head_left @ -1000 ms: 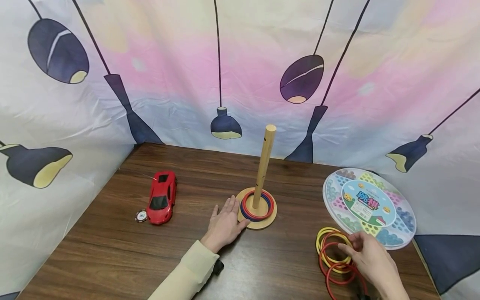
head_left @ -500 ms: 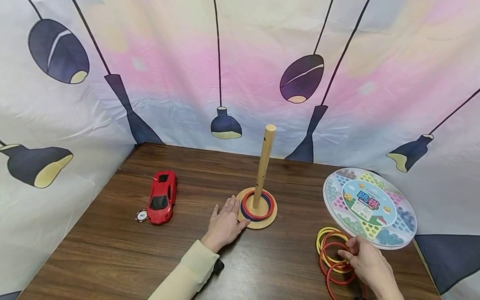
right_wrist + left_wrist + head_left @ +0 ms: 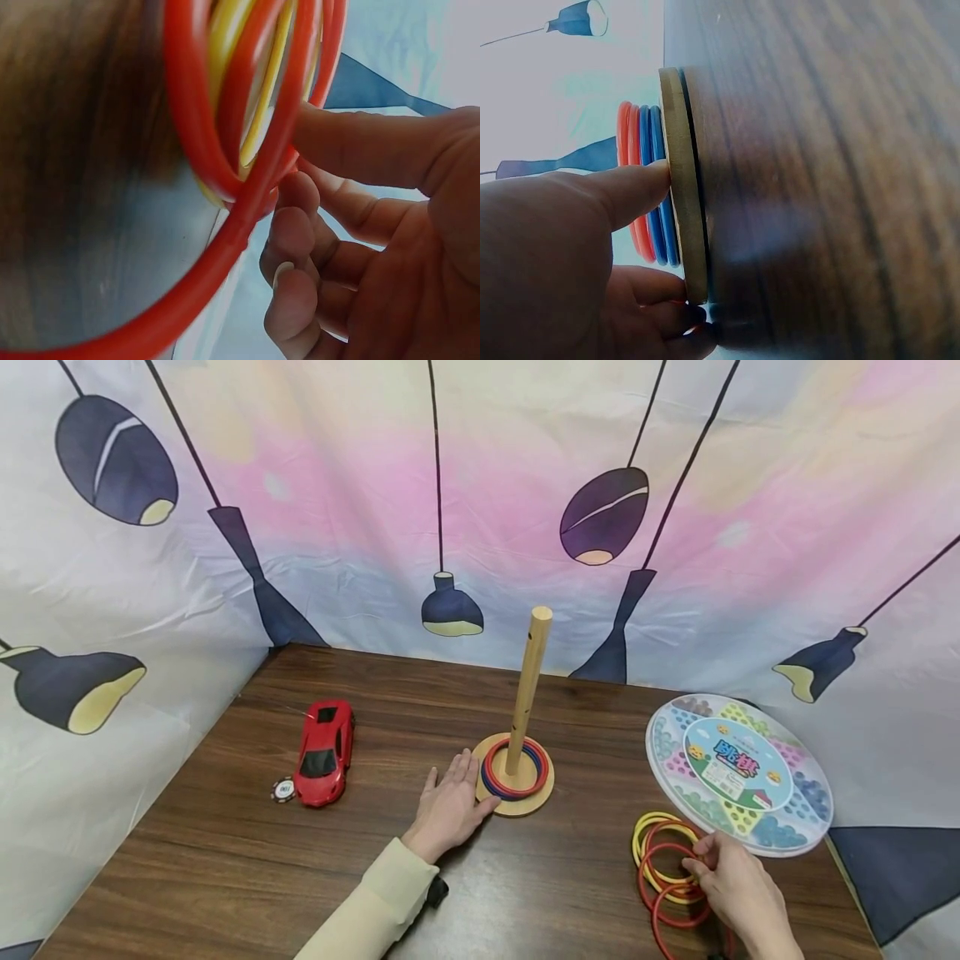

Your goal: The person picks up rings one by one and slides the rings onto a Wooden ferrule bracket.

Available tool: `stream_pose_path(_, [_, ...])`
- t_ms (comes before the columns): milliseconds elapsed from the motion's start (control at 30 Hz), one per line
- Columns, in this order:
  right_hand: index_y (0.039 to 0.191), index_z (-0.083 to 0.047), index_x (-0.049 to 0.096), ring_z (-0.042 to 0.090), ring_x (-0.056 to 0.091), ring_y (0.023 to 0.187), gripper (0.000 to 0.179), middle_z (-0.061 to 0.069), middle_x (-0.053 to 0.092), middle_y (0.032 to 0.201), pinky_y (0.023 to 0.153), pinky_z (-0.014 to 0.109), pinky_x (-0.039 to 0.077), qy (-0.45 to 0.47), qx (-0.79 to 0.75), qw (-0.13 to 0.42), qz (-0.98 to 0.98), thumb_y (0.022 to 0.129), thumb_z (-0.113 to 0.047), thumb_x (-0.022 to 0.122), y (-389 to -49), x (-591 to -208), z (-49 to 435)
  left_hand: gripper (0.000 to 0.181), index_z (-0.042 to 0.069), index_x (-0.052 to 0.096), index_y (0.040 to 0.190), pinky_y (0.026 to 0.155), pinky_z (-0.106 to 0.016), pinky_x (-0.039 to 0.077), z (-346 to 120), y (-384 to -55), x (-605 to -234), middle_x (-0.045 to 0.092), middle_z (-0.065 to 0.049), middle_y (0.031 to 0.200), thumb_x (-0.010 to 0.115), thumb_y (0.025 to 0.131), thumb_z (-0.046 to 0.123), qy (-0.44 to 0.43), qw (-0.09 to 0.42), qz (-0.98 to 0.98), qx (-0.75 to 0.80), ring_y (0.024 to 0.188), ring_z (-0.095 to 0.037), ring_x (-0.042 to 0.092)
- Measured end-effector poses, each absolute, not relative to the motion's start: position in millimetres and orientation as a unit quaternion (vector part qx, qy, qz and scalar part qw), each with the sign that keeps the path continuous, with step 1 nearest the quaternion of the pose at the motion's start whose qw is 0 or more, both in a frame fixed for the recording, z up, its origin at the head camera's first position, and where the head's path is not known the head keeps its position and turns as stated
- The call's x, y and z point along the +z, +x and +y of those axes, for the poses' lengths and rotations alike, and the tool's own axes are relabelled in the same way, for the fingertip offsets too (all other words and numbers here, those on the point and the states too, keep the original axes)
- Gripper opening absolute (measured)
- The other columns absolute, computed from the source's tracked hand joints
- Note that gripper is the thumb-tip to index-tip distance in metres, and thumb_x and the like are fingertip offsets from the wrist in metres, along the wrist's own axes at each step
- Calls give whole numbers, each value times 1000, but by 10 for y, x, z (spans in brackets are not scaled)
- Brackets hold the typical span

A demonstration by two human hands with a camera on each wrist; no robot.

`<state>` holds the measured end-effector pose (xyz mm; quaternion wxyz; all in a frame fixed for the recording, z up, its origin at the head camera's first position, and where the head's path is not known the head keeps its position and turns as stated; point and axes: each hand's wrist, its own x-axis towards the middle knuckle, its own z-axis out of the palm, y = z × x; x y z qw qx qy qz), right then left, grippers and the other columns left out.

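Note:
My left hand (image 3: 447,814) lies with straight fingers along the round wooden base (image 3: 517,811) of a ring-toss stand, its thumb against the rim. From the base rises an upright wooden post (image 3: 531,685). Red rings (image 3: 630,142) rest above blue rings (image 3: 654,217) around the post's foot. My right hand (image 3: 744,887) bends its fingers at the right side of a loose pile of yellow rings (image 3: 643,831) and red rings (image 3: 660,920). In the right wrist view, its thumb and fingertips pinch a red ring (image 3: 330,64); part of the grip is hidden.
A red toy car (image 3: 324,756) sits at the left, with a poker chip (image 3: 282,790) by its front. The round Chinese checkers board (image 3: 667,777) lies behind the right hand. A printed cloth (image 3: 360,527) hangs behind the brown table (image 3: 225,860).
My right hand has shifted slightly at the ring pile, its thumb and fingertips drawing nearer together. The left hand and the stand have stayed in place.

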<state>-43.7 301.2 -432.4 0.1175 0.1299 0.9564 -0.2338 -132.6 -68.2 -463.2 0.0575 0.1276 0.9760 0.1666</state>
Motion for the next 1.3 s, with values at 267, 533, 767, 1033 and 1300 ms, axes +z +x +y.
stream_pose_path(267, [93,-8,58,18,47,57,16,0,53,67,51,34,35,129,-234,111,957,92,-22,67,-409,-4336,2999,78,-1,36,149,112,-58,20,-683,-1322,-4630,29,-15,156,53,95,53,126,60,977,162,144,-28,27])
stream_pose_path(533, [91,-8,59,17,46,59,15,0,53,69,53,33,35,121,-243,92,958,92,-20,67,-419,-4334,3007,78,-1,35,149,112,-59,20,-684,-1322,-4631,28,-15,156,53,95,54,124,61,977,164,144,-27,26])
stream_pose_path(767, [94,-6,58,16,45,59,16,0,52,68,55,32,35,97,-249,64,962,92,-19,67,-394,-4309,3018,79,-1,35,149,112,-58,19,-687,-1324,-4642,29,-16,156,53,95,54,125,56,976,167,144,-27,27])
stream_pose_path(1033, [101,-2,58,15,49,63,23,2,56,76,56,29,39,98,-286,61,951,94,-23,65,-400,-4263,3014,79,-1,36,149,112,-59,20,-685,-1323,-4655,29,-16,156,54,95,53,125,50,976,172,144,-27,27])
stream_pose_path(1300, [106,-1,58,17,51,69,30,4,58,82,59,29,42,109,-313,78,940,96,-30,62,-453,-4258,3027,79,-1,36,149,112,-59,20,-682,-1323,-4657,29,-15,156,54,94,54,125,49,976,171,144,-27,27])
